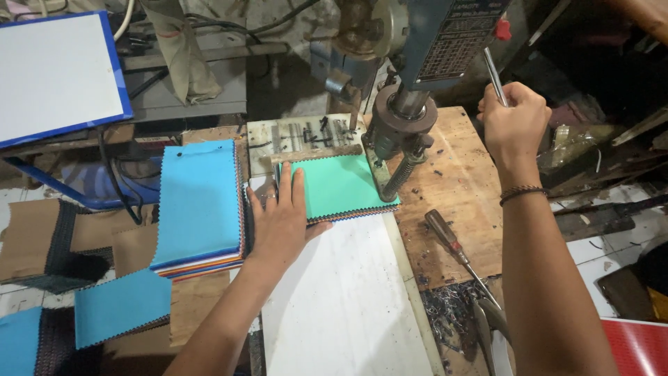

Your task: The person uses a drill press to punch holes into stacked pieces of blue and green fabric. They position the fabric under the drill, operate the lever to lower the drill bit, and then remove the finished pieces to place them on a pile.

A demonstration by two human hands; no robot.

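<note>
Screwdriver [451, 243] beside drill press [410, 104], swatches [344, 186].

The white board [348, 299] in front of the green fabric stack [341, 184] lies bare, giving open room between the two forearms. The drill press head [403, 118] hangs low over the stack's right corner, blocking that side. The blue fabric stack [198, 202] closes in just beside the left hand [278, 219]. A screwdriver [452, 244] and pliers [490, 320] lie on the worktop [459, 160] at right.
</note>
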